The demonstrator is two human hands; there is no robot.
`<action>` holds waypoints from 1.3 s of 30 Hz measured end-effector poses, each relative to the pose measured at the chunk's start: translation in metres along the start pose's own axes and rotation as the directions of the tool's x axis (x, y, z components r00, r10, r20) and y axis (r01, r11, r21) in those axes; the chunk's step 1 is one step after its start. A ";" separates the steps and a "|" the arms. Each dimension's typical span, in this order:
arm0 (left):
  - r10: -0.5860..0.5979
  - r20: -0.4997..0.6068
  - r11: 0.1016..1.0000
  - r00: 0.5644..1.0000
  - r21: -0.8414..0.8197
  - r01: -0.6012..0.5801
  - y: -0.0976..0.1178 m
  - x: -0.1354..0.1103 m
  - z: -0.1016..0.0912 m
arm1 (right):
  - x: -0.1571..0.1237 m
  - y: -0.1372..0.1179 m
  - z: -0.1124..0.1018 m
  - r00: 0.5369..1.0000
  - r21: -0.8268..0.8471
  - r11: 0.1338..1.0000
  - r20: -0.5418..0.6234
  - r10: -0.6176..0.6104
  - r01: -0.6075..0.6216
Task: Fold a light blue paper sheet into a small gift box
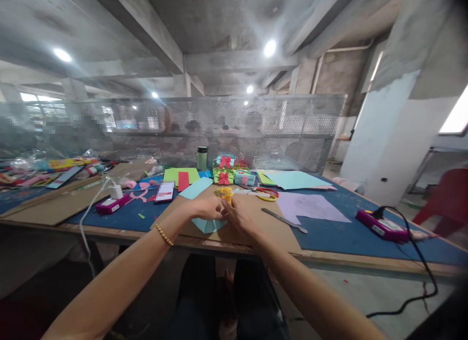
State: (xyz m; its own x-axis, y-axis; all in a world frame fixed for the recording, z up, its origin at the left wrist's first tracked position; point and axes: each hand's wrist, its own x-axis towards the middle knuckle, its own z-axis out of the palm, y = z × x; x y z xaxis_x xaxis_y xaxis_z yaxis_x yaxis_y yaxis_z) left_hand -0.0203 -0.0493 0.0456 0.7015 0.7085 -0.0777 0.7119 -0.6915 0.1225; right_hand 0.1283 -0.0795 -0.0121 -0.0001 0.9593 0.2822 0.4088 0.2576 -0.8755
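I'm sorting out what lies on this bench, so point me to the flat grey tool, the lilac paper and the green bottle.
Flat grey tool point(284, 220): head view, middle of its long strip.
Lilac paper point(310, 207): head view, middle of the sheet.
Green bottle point(202, 160): head view, body below the dark cap.

I see room R of the R hand point(241, 219), over the flat lilac sheet point(311, 206) & bare blue tabletop point(334, 237), up to the purple power box point(383, 227) w/ black cord point(419, 250). Straight fwd is blocked: scissors point(260, 189), bow-trimmed boxes point(224, 170), green bottle point(202, 159), mesh screen point(307, 130). L side, phone point(164, 191) & white cable point(88, 213) obstruct.
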 end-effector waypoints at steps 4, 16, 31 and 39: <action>0.098 -0.008 0.991 0.995 -0.091 -0.098 -0.014 -0.022 -0.014 | -0.001 0.005 0.006 0.999 -0.022 0.999 0.010 0.033 -0.032; -0.232 -0.158 0.963 0.960 0.102 0.250 -0.048 0.002 -0.016 | -0.008 -0.002 0.000 0.999 -0.029 0.998 0.019 0.051 -0.051; -0.064 0.144 0.995 0.987 0.089 0.052 -0.038 0.027 -0.012 | 0.002 0.008 -0.058 0.984 -0.144 0.983 0.156 -0.090 0.113; 0.085 0.070 0.988 0.994 0.122 -0.093 -0.039 0.025 -0.003 | 0.019 0.013 -0.101 0.944 -0.263 0.965 0.322 0.073 0.015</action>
State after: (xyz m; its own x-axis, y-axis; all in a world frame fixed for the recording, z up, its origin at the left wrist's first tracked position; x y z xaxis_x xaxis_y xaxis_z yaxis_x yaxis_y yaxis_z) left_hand -0.0305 -0.0038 0.0419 0.7600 0.6356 -0.1358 0.6422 -0.7665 0.0071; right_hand 0.2259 -0.0697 0.0214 -0.2637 0.9616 0.0762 0.6343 0.2324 -0.7373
